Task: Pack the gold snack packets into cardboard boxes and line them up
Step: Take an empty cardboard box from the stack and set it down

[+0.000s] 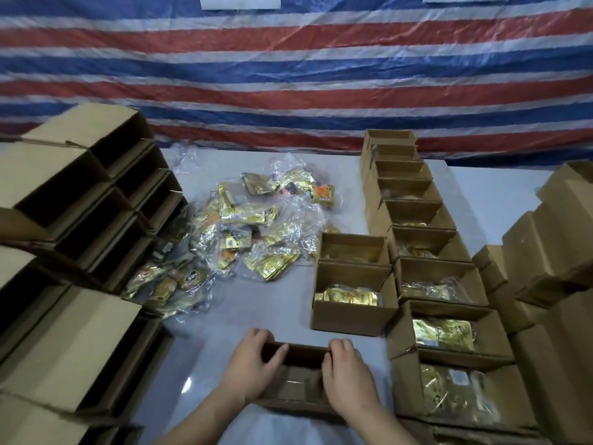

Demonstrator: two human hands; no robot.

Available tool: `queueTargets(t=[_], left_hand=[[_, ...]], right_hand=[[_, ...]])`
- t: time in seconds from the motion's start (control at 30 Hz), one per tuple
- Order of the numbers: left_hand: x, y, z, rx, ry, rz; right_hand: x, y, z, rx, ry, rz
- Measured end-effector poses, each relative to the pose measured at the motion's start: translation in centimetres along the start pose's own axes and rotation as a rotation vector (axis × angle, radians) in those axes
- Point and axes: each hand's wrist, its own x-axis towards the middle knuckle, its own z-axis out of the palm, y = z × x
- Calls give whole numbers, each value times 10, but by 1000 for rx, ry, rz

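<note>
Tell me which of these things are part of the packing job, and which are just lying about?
Part of the job:
- box in hand, gripped by left hand and right hand
- gold packet pile
- filled boxes in a row
- empty box stack

Just lying about:
- striped tarp
- grey table
</note>
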Motion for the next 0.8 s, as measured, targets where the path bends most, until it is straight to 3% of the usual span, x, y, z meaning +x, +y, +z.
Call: queueTargets(t=[0.17, 0.43, 0.63, 0.8], left_hand=[[46, 10, -22, -29, 153, 12], [220, 23, -14, 520, -219, -75], [280, -3, 38, 568, -239, -129], [283, -16, 41, 656, -155, -80]], right_hand=[[14, 2, -11, 25, 86, 17], [34, -7, -29, 175, 231, 12], [48, -9, -36, 266, 334, 74], [63, -11, -40, 314, 374, 98]])
